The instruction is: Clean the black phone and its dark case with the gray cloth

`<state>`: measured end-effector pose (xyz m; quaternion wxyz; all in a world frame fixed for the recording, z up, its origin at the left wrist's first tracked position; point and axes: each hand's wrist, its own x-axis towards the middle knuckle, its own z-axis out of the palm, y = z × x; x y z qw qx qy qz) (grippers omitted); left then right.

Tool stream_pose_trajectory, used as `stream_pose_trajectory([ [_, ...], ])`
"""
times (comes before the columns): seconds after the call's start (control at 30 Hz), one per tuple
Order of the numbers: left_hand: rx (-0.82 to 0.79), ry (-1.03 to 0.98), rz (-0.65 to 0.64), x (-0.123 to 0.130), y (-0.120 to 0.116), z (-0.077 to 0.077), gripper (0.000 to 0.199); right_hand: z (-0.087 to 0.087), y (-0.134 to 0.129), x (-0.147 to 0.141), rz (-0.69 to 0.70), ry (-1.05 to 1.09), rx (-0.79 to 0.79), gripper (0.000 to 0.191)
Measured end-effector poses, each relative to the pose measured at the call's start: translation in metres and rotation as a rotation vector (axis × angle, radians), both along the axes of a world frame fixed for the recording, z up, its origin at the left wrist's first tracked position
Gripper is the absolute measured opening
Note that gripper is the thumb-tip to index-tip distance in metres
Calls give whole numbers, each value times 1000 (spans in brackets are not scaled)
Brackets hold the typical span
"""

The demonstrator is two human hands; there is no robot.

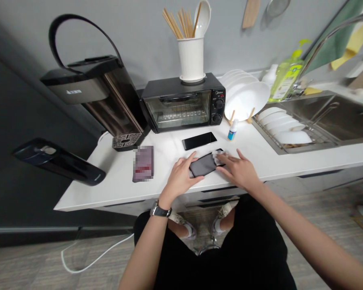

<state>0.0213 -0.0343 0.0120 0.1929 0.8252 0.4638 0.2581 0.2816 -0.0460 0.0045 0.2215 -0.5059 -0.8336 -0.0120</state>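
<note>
"Black phone (202,165) at the near side of the white counter (109,191), right end angled farther away. What is the left hand (181,175) doing?"

"Gripping the phone's left end, thumb along the near edge and index finger by the far one."

"And the right hand (237,171)?"

"Its fingers are on a crumpled white wipe (218,158) at the phone's right end. I can't tell whether they pinch it or only press."

"What lies around them?"

"Just beyond, a second phone (199,141) lies flat, dark side up. Farther right, a small white-capped bottle (232,131) with a blue label stands near the plates (245,98)."

"And to the left?"

"A purplish item (145,161), blurred by pixels. Behind everything, on the far side, sits the toaster oven (181,106)."
</note>
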Motion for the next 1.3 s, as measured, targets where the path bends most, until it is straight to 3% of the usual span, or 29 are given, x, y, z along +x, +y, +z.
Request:
stream_pose_trajectory([
  [0.07, 1, -10, -13, 1, 3, 0, 96, -2, 9, -5, -69, 0, 42, 50],
  [0.13, 12, -17, -15, 1, 5, -1, 94, -3, 8, -31, -55, 36, 62, 56],
  [0.23, 23, 3, -10, -2, 6, -4, 91, -2, -8, -77, 86, 96, 30, 60],
  [0.3, 32, 26, -8, -4, 5, -5, 90, -1, -20, -89, 178, 129, -25, 58],
  [0.43, 47, 29, -4, -2, 2, -6, 92, -2, -21, -45, 178, 112, -77, 42],
  [0.5, 39, 16, -4, 0, 1, -5, 94, -4, -9, -15, 81, 59, -34, 42],
  [0.57, 29, 12, -15, 2, 3, -5, 94, -4, 2, -3, -26, 17, 29, 46],
  [0.67, 31, 14, -34, 1, 5, -5, 91, -4, 8, -28, -67, 16, 70, 57],
  [0.77, 35, 28, -43, -3, 6, -7, 88, -1, -5, -74, 82, 67, 16, 57],
  [0.83, 32, 41, -37, -5, 6, -8, 89, 1, -16, -89, 191, 119, -33, 55],
  [0.9, 31, 33, -29, -6, 5, -9, 90, 0, -23, -80, 236, 145, -68, 50],
  [0.97, 28, 10, -21, -5, 4, -8, 91, -1, -21, -53, 212, 121, -72, 43],
  [1.1, 12, -14, -17, -1, 4, -6, 95, -3, -1, -5, 1, 22, 24, 45],
  [1.2, 16, -20, -42, 0, 6, -5, 94, -4, 7, -21, -67, 4, 69, 58],
  [1.3, 16, -20, -58, -3, 8, -6, 92, -2, -4, -68, 36, 48, 40, 68],
])
